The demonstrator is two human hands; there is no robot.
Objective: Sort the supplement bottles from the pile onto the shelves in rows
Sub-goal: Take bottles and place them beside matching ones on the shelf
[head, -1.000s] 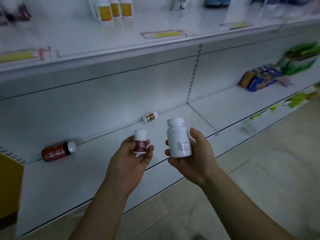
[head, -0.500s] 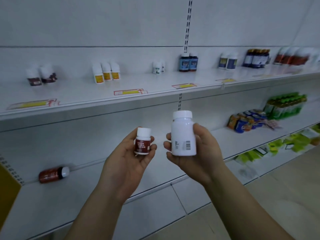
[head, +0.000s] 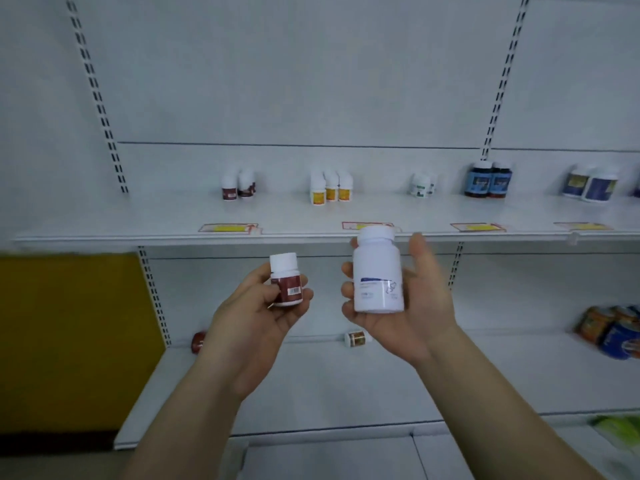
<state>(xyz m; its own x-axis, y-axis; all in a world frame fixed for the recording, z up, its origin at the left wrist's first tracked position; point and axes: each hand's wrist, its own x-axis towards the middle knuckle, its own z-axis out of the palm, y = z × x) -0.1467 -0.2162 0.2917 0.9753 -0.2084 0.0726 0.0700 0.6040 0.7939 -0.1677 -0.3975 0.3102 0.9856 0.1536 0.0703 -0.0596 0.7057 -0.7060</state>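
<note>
Holding: two bottles, mid-frame before the shelves
Left hand (head: 258, 315): wrapped around small red-labelled bottle (head: 286, 280)
Right hand (head: 408, 306): cradling tall white bottle (head: 377, 271), upright
Upper shelf (head: 104, 230): bottles standing in small groups

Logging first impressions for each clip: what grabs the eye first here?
Two raised hands at centre: the left hand holds a small red-labelled bottle, the right hand a taller white bottle. Behind them, the upper shelf carries small sorted clusters of bottles.
</note>
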